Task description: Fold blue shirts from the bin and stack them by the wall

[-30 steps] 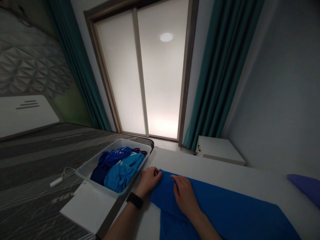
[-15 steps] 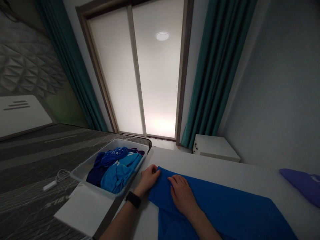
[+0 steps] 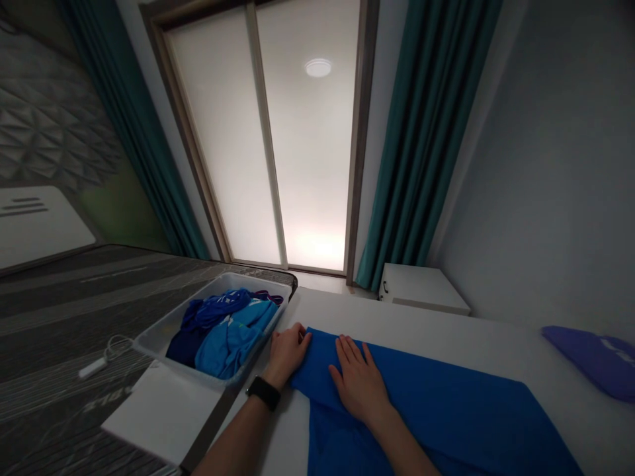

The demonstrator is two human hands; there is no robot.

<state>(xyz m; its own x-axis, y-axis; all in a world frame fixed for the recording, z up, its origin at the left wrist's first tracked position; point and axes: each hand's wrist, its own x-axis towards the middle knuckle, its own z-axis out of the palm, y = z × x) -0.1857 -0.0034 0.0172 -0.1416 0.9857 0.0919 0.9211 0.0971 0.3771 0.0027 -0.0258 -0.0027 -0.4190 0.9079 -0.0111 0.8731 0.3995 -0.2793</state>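
Observation:
A blue garment [image 3: 446,396], partly folded, lies spread over the white table; its near part runs out of the picture at the bottom. At its far left corner, my left hand [image 3: 288,352] is closed with the fingers curled on the edge of the cloth. A dark watch [image 3: 264,393] sits on that wrist. My right hand [image 3: 361,383] rests flat on the garment a little to the right, its fingers stretched out and slightly spread.
To the left stands a clear plastic bin [image 3: 153,337] with blue clothes [image 3: 238,337] in it. A purple folded cloth [image 3: 590,360] lies at the table's far right. Beyond the white table [image 3: 411,330] is a white cabinet [image 3: 421,287]. A white power strip [image 3: 93,368] lies on the dark striped surface at left.
My right hand has flattened on the garment, its fingers now straighter and pointing farther away. My left hand stays at the corner. The whole view has shifted slightly.

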